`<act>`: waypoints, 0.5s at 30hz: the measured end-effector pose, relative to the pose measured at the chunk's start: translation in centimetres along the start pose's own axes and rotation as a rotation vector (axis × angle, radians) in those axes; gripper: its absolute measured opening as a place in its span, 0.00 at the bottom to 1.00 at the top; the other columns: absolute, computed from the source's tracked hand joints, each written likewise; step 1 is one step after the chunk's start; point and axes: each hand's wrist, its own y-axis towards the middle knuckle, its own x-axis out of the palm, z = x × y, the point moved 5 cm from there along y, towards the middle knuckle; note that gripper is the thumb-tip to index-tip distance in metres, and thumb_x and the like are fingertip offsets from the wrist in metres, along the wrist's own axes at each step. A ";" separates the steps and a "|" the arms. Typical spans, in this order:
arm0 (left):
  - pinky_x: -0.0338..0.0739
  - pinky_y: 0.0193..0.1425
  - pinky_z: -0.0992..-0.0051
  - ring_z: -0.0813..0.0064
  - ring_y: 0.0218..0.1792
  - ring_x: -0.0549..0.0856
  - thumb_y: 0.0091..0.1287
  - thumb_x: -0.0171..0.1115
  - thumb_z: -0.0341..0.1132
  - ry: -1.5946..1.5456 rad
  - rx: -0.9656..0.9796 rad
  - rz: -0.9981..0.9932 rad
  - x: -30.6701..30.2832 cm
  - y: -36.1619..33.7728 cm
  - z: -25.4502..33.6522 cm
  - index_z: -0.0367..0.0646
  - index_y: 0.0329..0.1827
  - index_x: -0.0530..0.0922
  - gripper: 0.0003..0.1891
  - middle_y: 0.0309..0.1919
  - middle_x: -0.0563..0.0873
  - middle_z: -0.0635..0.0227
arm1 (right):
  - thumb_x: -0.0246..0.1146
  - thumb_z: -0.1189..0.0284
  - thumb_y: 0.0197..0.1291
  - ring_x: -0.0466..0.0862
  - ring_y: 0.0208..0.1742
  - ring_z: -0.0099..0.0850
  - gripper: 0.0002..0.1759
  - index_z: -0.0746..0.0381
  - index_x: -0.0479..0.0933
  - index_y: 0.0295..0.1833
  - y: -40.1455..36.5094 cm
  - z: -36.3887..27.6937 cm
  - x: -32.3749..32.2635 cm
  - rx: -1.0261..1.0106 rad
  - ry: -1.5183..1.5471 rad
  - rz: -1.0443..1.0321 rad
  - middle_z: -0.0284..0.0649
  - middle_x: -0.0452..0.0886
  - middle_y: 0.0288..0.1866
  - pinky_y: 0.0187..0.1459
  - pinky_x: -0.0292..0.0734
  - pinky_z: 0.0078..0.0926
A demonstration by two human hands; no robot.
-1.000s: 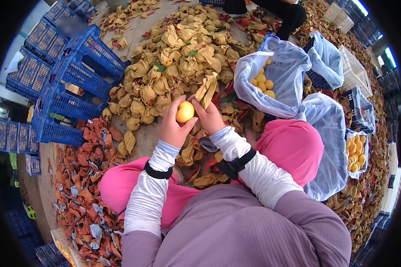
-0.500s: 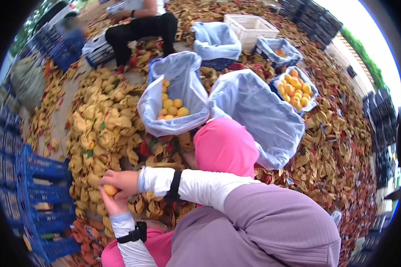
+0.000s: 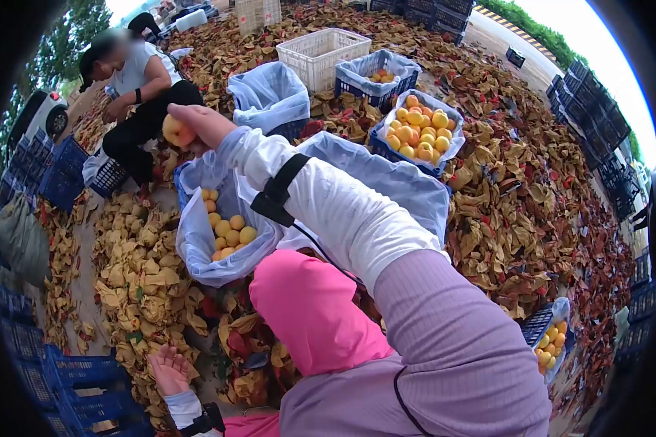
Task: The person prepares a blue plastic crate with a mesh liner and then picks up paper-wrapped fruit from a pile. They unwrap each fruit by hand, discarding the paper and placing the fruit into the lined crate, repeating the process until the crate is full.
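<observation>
My right hand (image 3: 208, 125) is raised at arm's length, its fingers around a yellow peach (image 3: 176, 132) with a reddish blush. Below it stands a crate with a pale blue liner (image 3: 197, 251), with several peaches (image 3: 229, 233) inside. My left hand (image 3: 170, 370) is low at the left, palm up with fingers apart and nothing in it. Beside that hand lies a heap of tan paper bags (image 3: 135, 273), many of them rounded as if around fruit.
More lined crates stand ahead: one piled with peaches (image 3: 421, 131), another lined crate (image 3: 270, 95), and a white crate (image 3: 324, 54). Blue crates (image 3: 87, 371) stand at the lower left. A person (image 3: 149, 80) sits at the far left. Loose paper covers the ground.
My hands were together at the paper heap around a peach. Now my right hand has carried the peach up and forward, while my left hand stays low and has opened. The view has shifted.
</observation>
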 end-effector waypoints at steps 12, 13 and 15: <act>0.72 0.34 0.79 0.82 0.33 0.77 0.66 0.44 0.59 0.193 -0.152 0.286 -6.8 0.6 0.7 0.49 0.48 0.73 0.24 0.35 0.79 0.77 | 0.54 0.44 0.55 0.79 0.26 0.34 0.31 0.64 0.71 0.44 -15.5 22.9 -25.6 0.350 0.866 0.576 0.47 0.78 0.33 0.25 0.79 0.26; 0.73 0.34 0.79 0.82 0.33 0.77 0.65 0.44 0.60 0.185 -0.151 0.274 -6.9 0.5 0.6 0.49 0.48 0.73 0.24 0.36 0.79 0.77 | 0.52 0.43 0.56 0.78 0.24 0.33 0.31 0.63 0.71 0.44 -15.5 22.8 -25.4 0.379 0.818 0.588 0.47 0.78 0.31 0.22 0.77 0.25; 0.73 0.34 0.80 0.82 0.33 0.77 0.65 0.45 0.60 0.177 -0.170 0.304 -7.7 0.4 0.2 0.49 0.48 0.73 0.24 0.36 0.79 0.76 | 0.45 0.44 0.60 0.75 0.19 0.32 0.29 0.61 0.72 0.44 -14.5 22.1 -23.7 0.363 0.756 0.572 0.47 0.78 0.29 0.19 0.71 0.22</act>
